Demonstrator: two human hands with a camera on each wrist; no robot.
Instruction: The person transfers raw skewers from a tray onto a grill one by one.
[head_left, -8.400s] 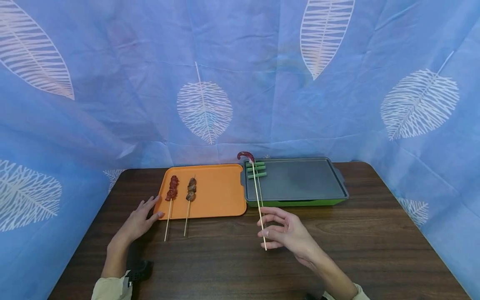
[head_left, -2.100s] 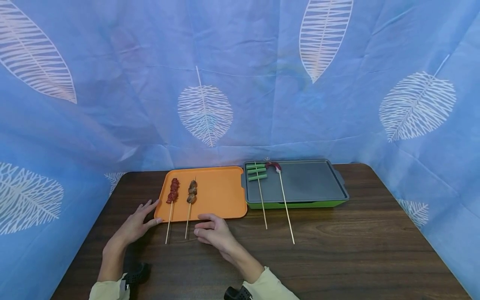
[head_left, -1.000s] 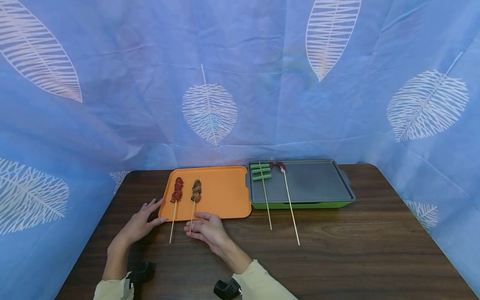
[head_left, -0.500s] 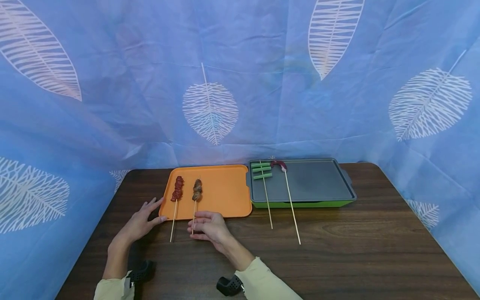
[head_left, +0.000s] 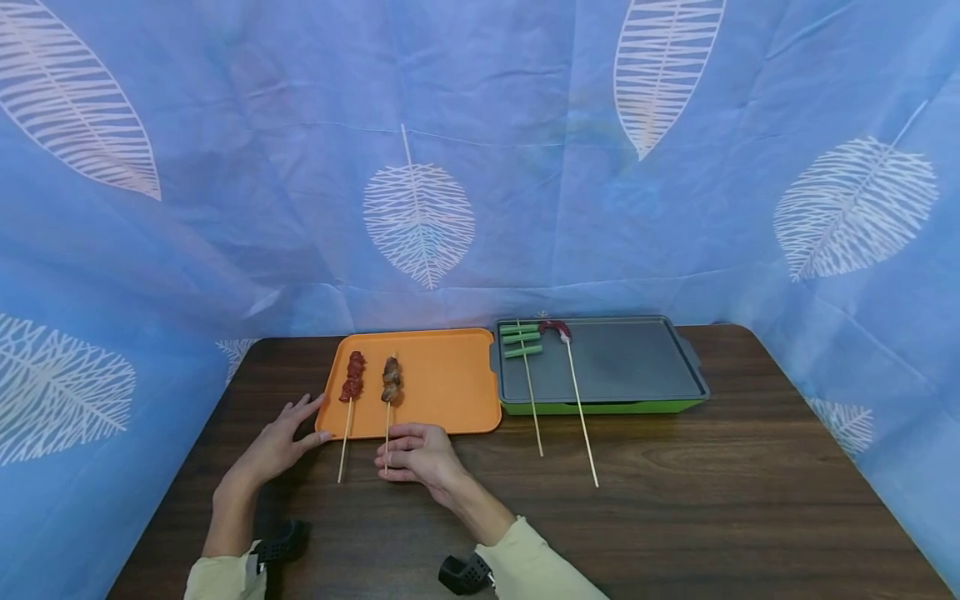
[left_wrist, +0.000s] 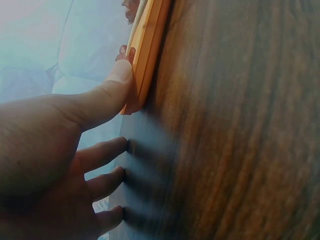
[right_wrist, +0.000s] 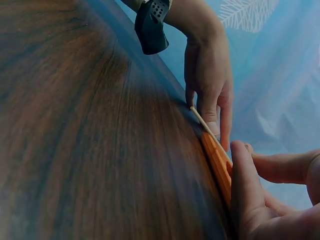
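Observation:
My right hand (head_left: 429, 460) pinches the wooden stick of a skewer with brown meat-like chunks (head_left: 391, 379), whose chunks are over the orange tray (head_left: 450, 379). In the right wrist view, the thumb and fingers (right_wrist: 242, 172) close together near the stick's end. At the tray's near left corner is my left hand (head_left: 273, 450), fingers spread; its thumb (left_wrist: 121, 72) touches the tray rim in the left wrist view, while its other fingertips reach the tabletop. Between the hands lies a skewer of red meat-like chunks (head_left: 353, 377), its stick overhanging the tray's front edge.
Right of the tray stands a dark grey griddle (head_left: 622, 358) on a green base. On its left part lie a skewer of green vegetable-like sticks (head_left: 522, 352) and one with a dark red curled piece (head_left: 557, 327); both sticks jut toward me over the brown wooden table (head_left: 675, 500).
The curled dark red skewer, earlier in my right hand, now lies on the griddle. My right hand has moved left and taken hold of the brown skewer's stick. The left hand stays put.

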